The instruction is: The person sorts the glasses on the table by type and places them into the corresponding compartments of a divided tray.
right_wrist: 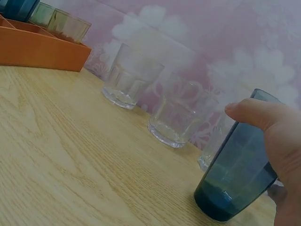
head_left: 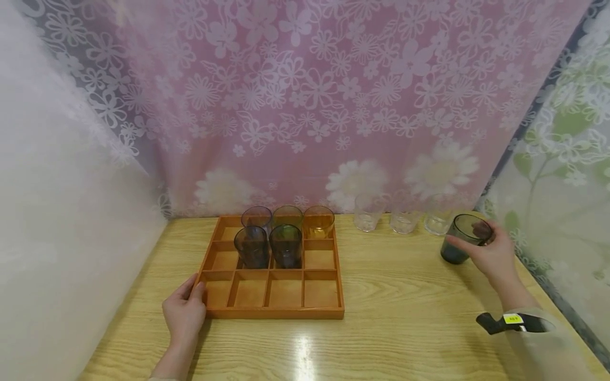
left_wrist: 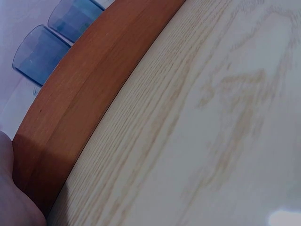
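At the right of the table, my right hand (head_left: 499,259) grips a dark blue-grey glass (head_left: 456,248) around its side, thumb toward the front. The glass leans slightly, its base close over the tabletop in the right wrist view. My left hand (head_left: 185,309) holds the front left corner of a wooden divided tray (head_left: 276,313), thumb over its rim. Two dark glasses, one (head_left: 251,248) beside the other (head_left: 286,248), stand in the tray's middle row. Behind them in the back row are a purplish glass (head_left: 256,214), a greenish glass (head_left: 288,213) and an amber glass (head_left: 319,222).
Three clear glasses, the left one (head_left: 367,217), the middle one (head_left: 404,219) and the right one (head_left: 436,219), stand along the back of the wood-grain table (head_left: 391,328). A pink floral curtain (head_left: 305,106) hangs behind, and pale cloth flanks both sides.
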`<action>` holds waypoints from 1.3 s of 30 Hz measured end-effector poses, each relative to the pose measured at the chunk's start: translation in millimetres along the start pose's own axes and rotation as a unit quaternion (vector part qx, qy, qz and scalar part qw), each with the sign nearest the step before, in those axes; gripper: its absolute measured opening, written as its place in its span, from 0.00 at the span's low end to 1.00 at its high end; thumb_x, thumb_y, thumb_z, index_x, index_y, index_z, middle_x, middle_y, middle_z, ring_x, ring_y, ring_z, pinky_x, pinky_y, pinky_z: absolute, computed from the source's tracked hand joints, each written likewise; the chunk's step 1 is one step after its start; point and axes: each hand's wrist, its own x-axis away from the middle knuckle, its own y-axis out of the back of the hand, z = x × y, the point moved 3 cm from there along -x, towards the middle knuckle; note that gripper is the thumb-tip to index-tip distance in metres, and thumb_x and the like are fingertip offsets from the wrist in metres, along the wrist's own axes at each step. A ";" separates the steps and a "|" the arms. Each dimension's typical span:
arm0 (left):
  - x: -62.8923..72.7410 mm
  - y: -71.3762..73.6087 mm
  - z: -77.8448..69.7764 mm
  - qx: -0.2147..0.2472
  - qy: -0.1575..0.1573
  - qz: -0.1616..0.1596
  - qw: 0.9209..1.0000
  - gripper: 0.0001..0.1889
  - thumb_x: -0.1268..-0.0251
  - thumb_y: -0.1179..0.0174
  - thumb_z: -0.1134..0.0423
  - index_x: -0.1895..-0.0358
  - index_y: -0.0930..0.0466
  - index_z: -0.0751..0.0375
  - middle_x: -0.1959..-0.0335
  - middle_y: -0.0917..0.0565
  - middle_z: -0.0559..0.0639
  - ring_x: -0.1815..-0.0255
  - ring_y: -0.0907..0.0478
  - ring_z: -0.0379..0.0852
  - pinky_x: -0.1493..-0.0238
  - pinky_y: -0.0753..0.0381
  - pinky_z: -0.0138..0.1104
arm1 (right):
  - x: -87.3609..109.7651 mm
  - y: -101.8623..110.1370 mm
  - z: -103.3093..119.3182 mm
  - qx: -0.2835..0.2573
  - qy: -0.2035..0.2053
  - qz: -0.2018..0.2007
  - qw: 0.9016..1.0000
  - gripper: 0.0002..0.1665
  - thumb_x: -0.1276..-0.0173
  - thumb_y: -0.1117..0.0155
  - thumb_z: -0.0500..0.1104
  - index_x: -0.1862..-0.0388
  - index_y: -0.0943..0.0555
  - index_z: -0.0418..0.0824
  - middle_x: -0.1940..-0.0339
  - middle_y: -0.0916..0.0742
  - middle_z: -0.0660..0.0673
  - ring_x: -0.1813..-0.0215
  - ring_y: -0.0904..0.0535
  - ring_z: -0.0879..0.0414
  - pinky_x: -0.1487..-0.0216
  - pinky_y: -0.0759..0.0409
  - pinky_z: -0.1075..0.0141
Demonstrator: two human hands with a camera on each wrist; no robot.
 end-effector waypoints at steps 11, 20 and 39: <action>-1.0 -0.5 2.0 0.014 0.002 0.005 1.000 0.17 0.25 0.36 0.71 0.37 0.16 0.72 0.42 0.15 0.66 0.40 0.19 0.54 0.55 0.24 0.15 | -1.0 0.7 -2.2 -0.016 0.021 -0.002 1.000 0.43 0.34 0.18 0.49 0.26 0.27 0.36 0.46 0.16 0.60 0.49 0.24 0.74 0.56 0.25 0.83; 0.0 -0.8 2.8 0.012 0.004 0.009 1.000 0.17 0.25 0.37 0.71 0.37 0.16 0.72 0.42 0.15 0.66 0.40 0.19 0.57 0.56 0.24 0.15 | 2.8 2.9 17.1 -0.006 0.022 -0.008 1.000 0.42 0.35 0.18 0.51 0.28 0.24 0.38 0.48 0.15 0.61 0.50 0.24 0.74 0.57 0.23 0.82; -3.1 0.3 5.0 0.023 0.007 0.009 1.000 0.17 0.25 0.37 0.72 0.37 0.16 0.72 0.42 0.14 0.66 0.39 0.19 0.58 0.55 0.24 0.15 | 35.1 -21.8 140.9 -0.033 0.130 0.030 0.991 0.39 0.39 0.15 0.42 0.32 0.20 0.36 0.45 0.16 0.47 0.49 0.20 0.63 0.58 0.19 0.78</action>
